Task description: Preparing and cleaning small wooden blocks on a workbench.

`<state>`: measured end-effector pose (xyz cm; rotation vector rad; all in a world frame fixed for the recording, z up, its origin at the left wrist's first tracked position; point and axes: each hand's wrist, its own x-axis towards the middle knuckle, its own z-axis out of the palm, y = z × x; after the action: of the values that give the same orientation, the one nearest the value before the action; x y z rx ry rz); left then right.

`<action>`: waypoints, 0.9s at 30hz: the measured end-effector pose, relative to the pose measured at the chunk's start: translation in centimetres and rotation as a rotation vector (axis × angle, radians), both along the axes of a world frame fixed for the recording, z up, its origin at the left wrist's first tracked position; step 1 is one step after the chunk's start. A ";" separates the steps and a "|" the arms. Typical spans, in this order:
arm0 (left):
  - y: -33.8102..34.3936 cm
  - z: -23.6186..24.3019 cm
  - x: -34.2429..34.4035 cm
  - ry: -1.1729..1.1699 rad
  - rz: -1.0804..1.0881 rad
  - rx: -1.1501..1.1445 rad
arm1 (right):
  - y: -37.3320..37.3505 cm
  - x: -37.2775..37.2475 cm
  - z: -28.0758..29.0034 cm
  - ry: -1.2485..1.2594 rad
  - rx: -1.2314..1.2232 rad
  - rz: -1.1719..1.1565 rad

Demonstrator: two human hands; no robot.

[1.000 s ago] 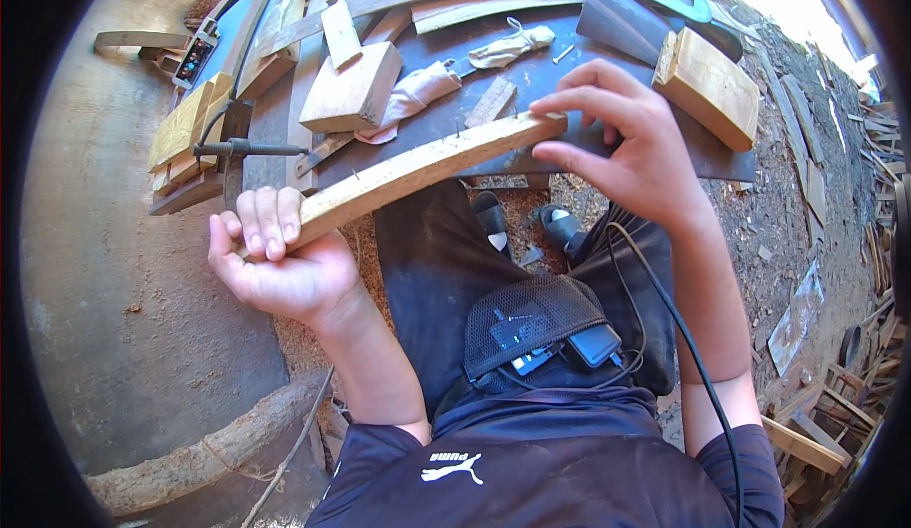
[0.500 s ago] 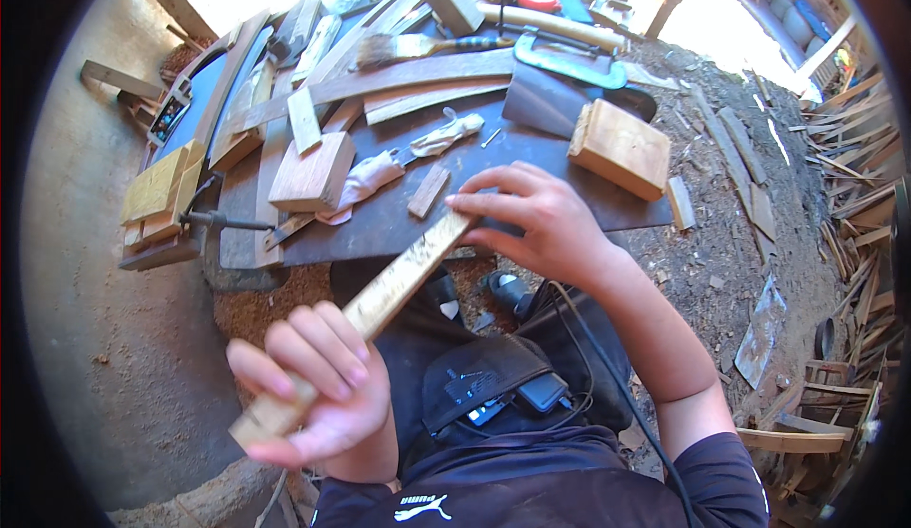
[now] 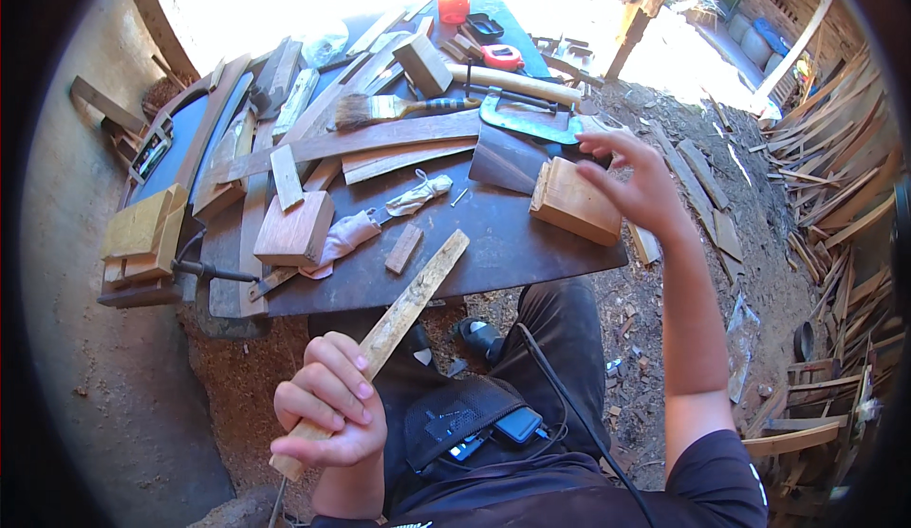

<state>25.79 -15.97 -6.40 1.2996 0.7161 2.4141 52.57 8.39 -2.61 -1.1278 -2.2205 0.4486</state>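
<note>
My left hand (image 3: 332, 400) is wrapped round the lower end of a narrow wooden strip (image 3: 413, 302), which slants up and away over my lap toward the table's front edge. My right hand (image 3: 641, 186) is raised at the table's right side, its fingers apart and holding nothing. Just left of it and below lies a thick wooden block (image 3: 577, 201); whether the thumb touches it I cannot tell. Beyond those fingers is a teal G-clamp (image 3: 522, 122). A small wood piece (image 3: 404, 249) and a cloth-wrapped tool (image 3: 353, 234) rest near the strip's far end.
The dark table (image 3: 493, 262) bears a paintbrush (image 3: 380, 109), a pinkish wood block (image 3: 294, 229), a red tape measure (image 3: 502, 56) and several boards. A clamp (image 3: 213, 272) grips wood at the left edge. Scrap wood (image 3: 845, 186) is heaped at right. A cable (image 3: 560, 395) crosses my lap.
My right hand has let go of the strip's far end and moved right, to beside the thick block. My left hand keeps the strip, now steeper. The view has shifted.
</note>
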 end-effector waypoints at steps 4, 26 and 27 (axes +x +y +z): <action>0.1 -0.3 -0.2 -0.063 -0.061 -0.048 | -3.8 0.2 -1.2 -0.149 0.080 0.066; -1.1 -3.3 -0.9 -0.399 -0.155 -0.557 | -6.7 2.2 -1.9 0.005 0.117 -0.114; -1.0 -3.2 -0.9 -0.451 -0.221 -0.584 | -6.7 2.4 -2.1 -0.019 0.129 -0.109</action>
<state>24.85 -17.00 -9.63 0.5478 0.9753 1.9883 54.95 1.67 -4.72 -1.1812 -2.1585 0.2467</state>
